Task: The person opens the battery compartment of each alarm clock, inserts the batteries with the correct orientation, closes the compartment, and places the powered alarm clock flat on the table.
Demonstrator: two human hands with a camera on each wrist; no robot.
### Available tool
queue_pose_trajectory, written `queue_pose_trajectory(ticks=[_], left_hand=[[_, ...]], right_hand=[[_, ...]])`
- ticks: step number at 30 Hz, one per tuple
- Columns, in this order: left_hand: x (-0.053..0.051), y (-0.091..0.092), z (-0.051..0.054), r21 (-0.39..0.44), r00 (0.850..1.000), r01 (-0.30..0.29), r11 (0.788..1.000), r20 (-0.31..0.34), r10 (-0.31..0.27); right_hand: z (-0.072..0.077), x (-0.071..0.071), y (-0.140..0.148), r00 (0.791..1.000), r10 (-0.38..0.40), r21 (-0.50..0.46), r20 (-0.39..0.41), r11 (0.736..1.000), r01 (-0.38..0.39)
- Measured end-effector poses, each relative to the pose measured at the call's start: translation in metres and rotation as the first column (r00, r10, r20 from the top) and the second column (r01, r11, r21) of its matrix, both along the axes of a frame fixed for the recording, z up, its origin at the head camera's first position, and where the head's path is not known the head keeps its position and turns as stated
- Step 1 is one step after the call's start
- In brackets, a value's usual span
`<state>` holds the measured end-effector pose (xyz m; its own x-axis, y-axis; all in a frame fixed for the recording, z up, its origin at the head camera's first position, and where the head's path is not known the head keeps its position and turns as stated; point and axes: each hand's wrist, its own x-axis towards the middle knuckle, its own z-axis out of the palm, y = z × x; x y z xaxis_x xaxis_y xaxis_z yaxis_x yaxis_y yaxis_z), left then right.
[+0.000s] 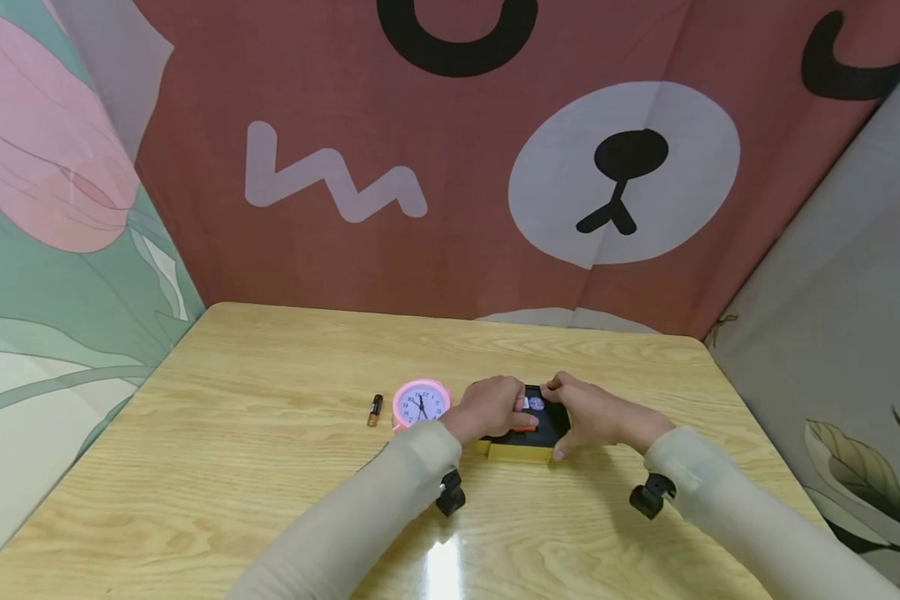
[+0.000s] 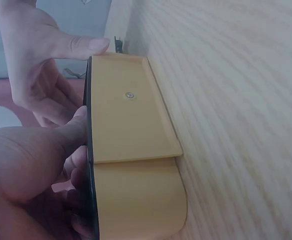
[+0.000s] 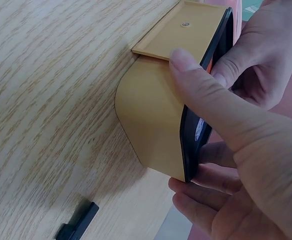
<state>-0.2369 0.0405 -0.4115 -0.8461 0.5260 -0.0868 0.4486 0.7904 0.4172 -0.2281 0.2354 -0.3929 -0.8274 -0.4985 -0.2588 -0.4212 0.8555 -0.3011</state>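
A yellow box-shaped device with a black face on top rests on the table. My right hand grips its right end, with the thumb on the yellow side and the fingers at the black face. My left hand lies over the black face, fingers curled. Its thumb is against a small orange piece set in that face; what the fingertips touch is partly hidden. A pink round clock stands just left of the left hand. Farther left lies a black and copper battery.
A small black piece lies on the wooden table off the device's right end. Behind the table hangs a cloth with a bear print. Wrist cameras are strapped under both sleeves.
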Motion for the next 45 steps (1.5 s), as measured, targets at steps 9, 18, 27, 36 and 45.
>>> queue_pose_trajectory(ticks=[9,18,27,36,45], left_hand=[[-0.0018,0.0010,0.0029,-0.005,1.000,-0.003,1.000,0.011,0.003],[-0.0053,0.0002,0.0027,0.006,0.998,-0.008,1.000,0.059,0.008],[-0.0062,0.0007,0.0044,-0.009,0.996,-0.032,0.999,0.083,0.033],[-0.0059,0.0030,0.0003,-0.048,1.000,-0.008,0.999,0.018,0.009],[-0.0020,0.0031,0.0001,-0.038,1.000,-0.009,0.999,0.001,0.009]], right_hand=[[0.0012,-0.0015,0.0011,1.000,0.007,-0.001,-0.001,1.000,-0.007],[0.0013,-0.0024,0.0000,1.000,-0.002,0.003,0.007,1.000,0.002],[0.0014,-0.0032,-0.0012,1.000,0.002,-0.001,0.006,1.000,-0.002],[0.0008,-0.0030,-0.0015,1.000,-0.007,-0.005,0.007,1.000,0.007],[0.0003,-0.0004,0.0000,1.000,-0.017,-0.011,0.004,1.000,0.017]])
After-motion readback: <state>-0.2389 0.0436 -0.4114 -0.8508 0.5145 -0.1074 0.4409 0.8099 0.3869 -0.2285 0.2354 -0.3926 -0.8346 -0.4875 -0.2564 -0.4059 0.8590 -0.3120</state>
